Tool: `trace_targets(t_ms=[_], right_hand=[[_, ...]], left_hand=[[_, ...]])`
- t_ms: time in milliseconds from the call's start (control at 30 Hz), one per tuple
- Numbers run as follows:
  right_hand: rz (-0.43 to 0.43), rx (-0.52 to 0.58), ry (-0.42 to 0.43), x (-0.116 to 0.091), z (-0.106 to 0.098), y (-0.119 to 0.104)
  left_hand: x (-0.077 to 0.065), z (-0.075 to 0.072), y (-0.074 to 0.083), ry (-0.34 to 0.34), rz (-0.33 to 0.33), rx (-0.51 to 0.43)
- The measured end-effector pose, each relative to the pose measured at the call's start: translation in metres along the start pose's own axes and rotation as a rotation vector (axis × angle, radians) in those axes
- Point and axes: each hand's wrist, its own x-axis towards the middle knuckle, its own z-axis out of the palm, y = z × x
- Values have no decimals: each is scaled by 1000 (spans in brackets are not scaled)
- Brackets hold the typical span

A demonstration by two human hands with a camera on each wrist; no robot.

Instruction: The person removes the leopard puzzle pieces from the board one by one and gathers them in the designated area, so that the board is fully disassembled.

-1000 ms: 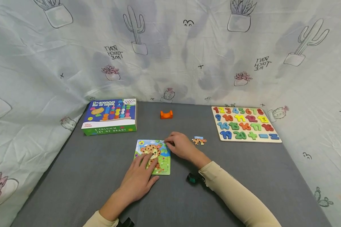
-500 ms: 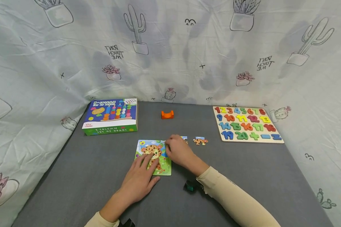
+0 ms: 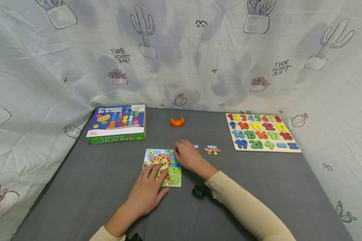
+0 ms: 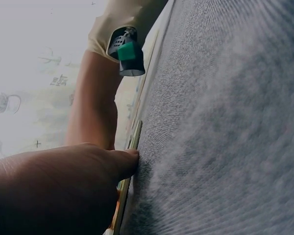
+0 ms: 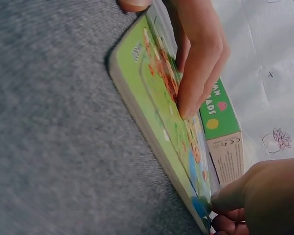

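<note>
A jigsaw puzzle (image 3: 176, 179) with a spotted leopard cub lies on the grey table, upright to the viewer. My left hand (image 3: 146, 192) rests over its lower left part, fingers spread. In the right wrist view those fingers reach across the picture. At the puzzle's top right corner is my right hand (image 3: 187, 154), its fingers bent and fingertips right at the edge; I cannot tell whether they grip anything. A loose spotted puzzle piece (image 3: 212, 150) lies to the right, and another puzzle piece (image 3: 196, 146) shows partly behind the right hand.
A boxed bead set (image 3: 116, 124) stands at the back left. An orange curved block (image 3: 177, 122) sits at the back middle. To the back right lies a board of coloured numbers (image 3: 262, 132). A printed cloth (image 3: 181, 60) hangs behind the table.
My right hand stays at the puzzle's top right corner, shifting slightly, and its wrist moves a little left. A second loose piece comes partly into view behind it. My left hand keeps its place.
</note>
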Motion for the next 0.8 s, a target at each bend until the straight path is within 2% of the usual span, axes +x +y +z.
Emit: trace_targets(t_ms=[333,567,800], right_hand=[[90,118,-98,4,-6,1],[14,158,-141,-1,-16,7],[-51,99,-225,-10,-23,9]], left_hand=[[-1,6,-5,59,40,-29],[1,5,-4,42,32,-14],[-1,3,-3,17,27,-5]])
